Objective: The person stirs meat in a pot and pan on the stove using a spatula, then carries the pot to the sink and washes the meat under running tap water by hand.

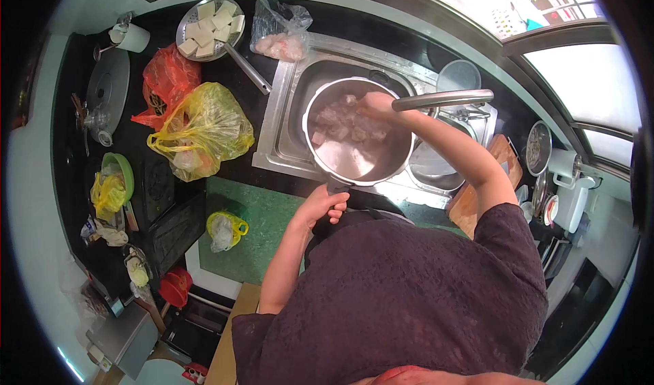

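Observation:
A large metal pot (308, 134) sits over the left basin of the stainless steel sink (276, 147). Inside it, pale pink pieces of meat (352, 124) lie in cloudy liquid. My right hand (375, 106) reaches down among them at the far side of the pot; its fingertips are hidden, so whether it grips a piece is unclear. On the side close to my body, my left hand (322, 206) is closed around the pot's dark handle (341, 186). The curved metal faucet (442, 100) passes above my right forearm.
Left of the sink are a yellow plastic bag (214, 129), a red bag (171, 78) and a perforated ladle (248, 68) carrying white tofu-like blocks (207, 30). A clear bag of pale meat (281, 45) lies behind the basin. To the right, a wooden cutting board (467, 201) leans near the sink.

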Demonstrator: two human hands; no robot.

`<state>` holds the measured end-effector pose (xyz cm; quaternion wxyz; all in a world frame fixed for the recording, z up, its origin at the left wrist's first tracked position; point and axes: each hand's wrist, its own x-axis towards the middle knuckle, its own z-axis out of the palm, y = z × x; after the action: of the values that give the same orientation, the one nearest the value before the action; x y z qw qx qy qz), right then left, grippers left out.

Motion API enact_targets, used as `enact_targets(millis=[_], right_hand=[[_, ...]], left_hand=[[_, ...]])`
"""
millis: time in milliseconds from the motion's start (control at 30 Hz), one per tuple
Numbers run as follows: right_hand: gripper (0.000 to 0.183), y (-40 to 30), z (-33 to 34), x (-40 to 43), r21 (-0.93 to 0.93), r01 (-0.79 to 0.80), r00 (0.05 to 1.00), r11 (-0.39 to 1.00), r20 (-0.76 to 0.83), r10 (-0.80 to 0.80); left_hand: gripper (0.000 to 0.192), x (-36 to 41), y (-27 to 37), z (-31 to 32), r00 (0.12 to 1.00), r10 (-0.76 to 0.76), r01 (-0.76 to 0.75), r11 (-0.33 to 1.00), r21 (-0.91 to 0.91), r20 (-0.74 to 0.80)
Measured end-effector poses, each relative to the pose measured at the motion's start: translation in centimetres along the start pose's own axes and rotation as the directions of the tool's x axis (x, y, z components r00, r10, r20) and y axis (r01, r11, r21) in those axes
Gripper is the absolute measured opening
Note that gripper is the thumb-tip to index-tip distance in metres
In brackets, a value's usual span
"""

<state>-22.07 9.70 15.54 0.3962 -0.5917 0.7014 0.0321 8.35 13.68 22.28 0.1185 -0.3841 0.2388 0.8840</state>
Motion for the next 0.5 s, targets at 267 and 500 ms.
enact_targets(millis=[267,500], right_hand=[[0.02,-0.7,3.4,1.8,-0.067,0.665,0.728,0.744,-0.164,-0.666],[0.018,-0.8,5.4,7.9,-0.45,0.661,0.721,0.601,0.16,-0.674]], left_hand=[[0.016,0.4,0.3,-0.6,0.999,-0.032,0.033,0.999,-0.015,0.044],[0.016,0.1,0.4,-0.2,0.999,-0.039,0.039,0.999,0.005,0.018]])
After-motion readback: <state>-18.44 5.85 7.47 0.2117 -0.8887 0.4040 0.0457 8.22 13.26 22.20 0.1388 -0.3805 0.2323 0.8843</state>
